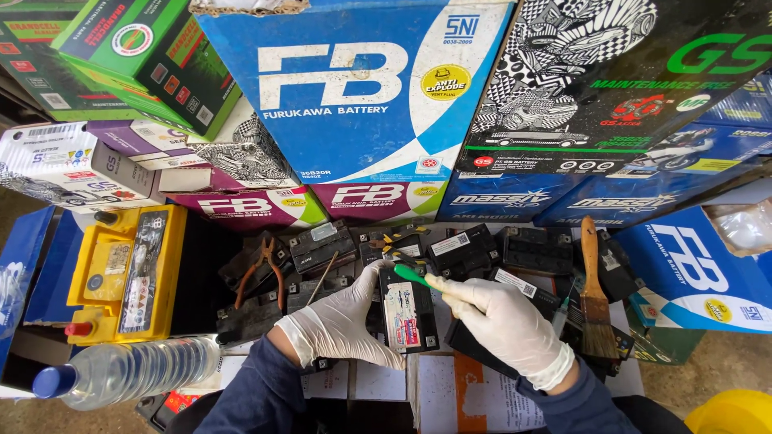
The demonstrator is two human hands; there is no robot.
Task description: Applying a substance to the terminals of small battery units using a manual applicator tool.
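While your left hand [342,325] grips the upright battery [408,309], your right hand [503,325] holds a green tool [418,278] at its top edge.

A yellow battery [129,273] sits at the left, with a clear plastic bottle [133,371] with a blue cap lying below it. Pliers [265,269] with orange handles rest on other black batteries. A paintbrush [595,293] lies at the right. Stacked cardboard boxes [362,88] fill the back.
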